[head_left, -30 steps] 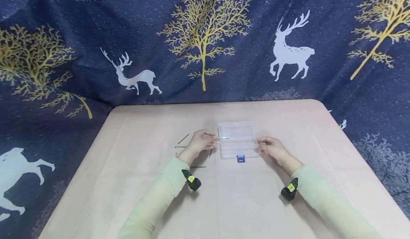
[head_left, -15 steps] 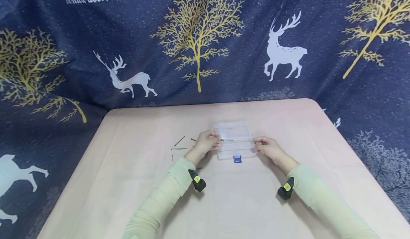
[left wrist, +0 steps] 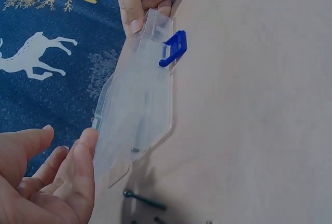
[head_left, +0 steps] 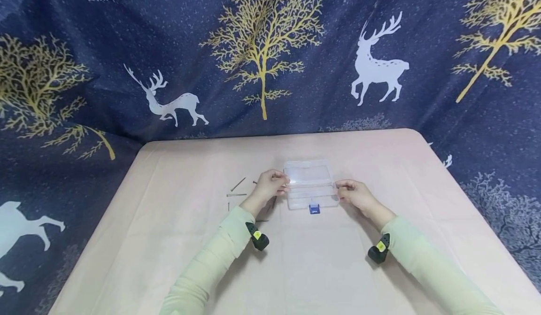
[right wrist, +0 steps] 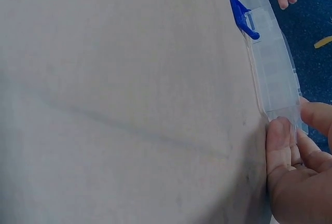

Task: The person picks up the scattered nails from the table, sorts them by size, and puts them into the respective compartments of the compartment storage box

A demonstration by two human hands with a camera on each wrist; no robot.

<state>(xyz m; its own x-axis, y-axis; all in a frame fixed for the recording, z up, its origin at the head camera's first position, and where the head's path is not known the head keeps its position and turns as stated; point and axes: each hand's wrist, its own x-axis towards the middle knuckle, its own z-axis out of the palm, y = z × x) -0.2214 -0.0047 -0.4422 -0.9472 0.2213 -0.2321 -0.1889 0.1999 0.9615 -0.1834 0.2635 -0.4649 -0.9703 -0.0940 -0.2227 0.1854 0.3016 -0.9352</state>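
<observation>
Holding rectangular box (head_left: pixel 312 192) (clear plastic)

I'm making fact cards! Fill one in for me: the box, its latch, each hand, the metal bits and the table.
Box: clear plastic box, open, lid on the far side
Latch: blue latch, at the front
Left hand: left hand, fingers by the box's left side; touching is hard to tell
Right hand: right hand, holding the box's right end
Metal bits: several nails or screws, left of the box
Table: pale pinkish table
</observation>
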